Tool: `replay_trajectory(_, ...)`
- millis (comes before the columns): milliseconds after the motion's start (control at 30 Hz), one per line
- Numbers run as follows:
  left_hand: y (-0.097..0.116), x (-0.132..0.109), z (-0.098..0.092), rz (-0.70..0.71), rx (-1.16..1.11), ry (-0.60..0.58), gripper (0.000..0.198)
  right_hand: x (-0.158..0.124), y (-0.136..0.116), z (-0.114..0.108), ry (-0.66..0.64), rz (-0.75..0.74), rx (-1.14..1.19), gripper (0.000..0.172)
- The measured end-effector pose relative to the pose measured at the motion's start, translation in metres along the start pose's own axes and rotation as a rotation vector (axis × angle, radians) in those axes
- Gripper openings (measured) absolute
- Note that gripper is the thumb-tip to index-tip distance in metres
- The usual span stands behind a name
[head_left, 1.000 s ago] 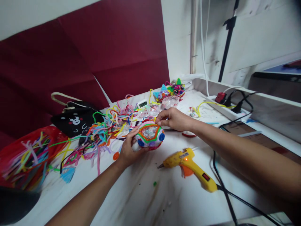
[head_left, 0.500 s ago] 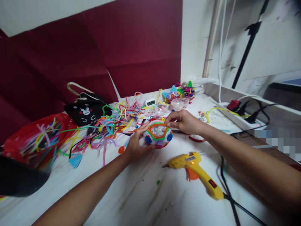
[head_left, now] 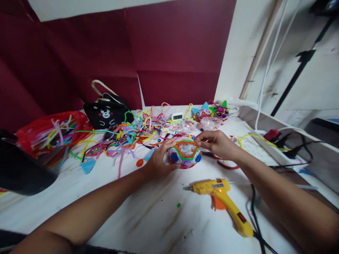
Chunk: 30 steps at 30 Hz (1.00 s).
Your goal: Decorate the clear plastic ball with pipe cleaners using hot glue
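A round clear plastic ornament point(head_left: 187, 149), trimmed with coloured pipe cleaners and blue and purple buttons, sits in the grasp of my left hand point(head_left: 161, 158). The fingers lie over its top left and the thumb is under its lower edge. At its upper right, the thumb and forefinger of my right hand point(head_left: 217, 144) pinch the orange pipe cleaner point(head_left: 195, 143) that runs along the rim. A yellow hot glue gun point(head_left: 225, 197) with an orange trigger lies on the table in front, its nozzle pointing left and its small light lit.
Tangled pipe cleaners point(head_left: 143, 128) cover the back left, beside a red bag point(head_left: 79, 121) and a black bag point(head_left: 106, 114). Red-handled scissors point(head_left: 228, 165) lie behind my right wrist. Finished ornaments point(head_left: 221, 112), clear shells point(head_left: 210, 122), a timer point(head_left: 177, 116) and a power strip point(head_left: 280, 150) stand farther back.
The view has shifted, so the scene sits further right and a little lower. Both hands keep their hold at the ornament; the glue gun still lies on the table.
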<state>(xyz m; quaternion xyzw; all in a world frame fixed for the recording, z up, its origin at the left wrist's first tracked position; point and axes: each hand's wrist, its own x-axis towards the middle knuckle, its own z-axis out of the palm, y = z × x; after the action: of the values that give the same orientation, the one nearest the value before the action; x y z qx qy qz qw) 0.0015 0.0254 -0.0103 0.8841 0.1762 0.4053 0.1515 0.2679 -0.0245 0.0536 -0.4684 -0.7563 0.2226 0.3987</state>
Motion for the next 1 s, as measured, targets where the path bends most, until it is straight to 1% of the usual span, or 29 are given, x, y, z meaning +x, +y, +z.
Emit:
replay_trajectory(233,-0.008,-0.003,0.004,0.085,0.038,0.035,0.080,-0.001,-0.004,0.000,-0.002,0.005,-0.001,0.022)
replay_trajectory(500,-0.011,-0.004,0.005,0.118,0.047,0.044,0.086,-0.002,-0.002,0.000,-0.002,0.025,-0.010,0.022)
replay_trajectory(767,-0.009,-0.005,0.002,0.134,-0.003,0.010,0.077,-0.002,-0.004,0.000,-0.014,0.047,-0.012,0.025)
replay_trajectory(1000,-0.005,-0.003,0.000,0.132,-0.005,0.011,0.077,-0.002,-0.003,0.000,-0.019,0.045,-0.010,0.025)
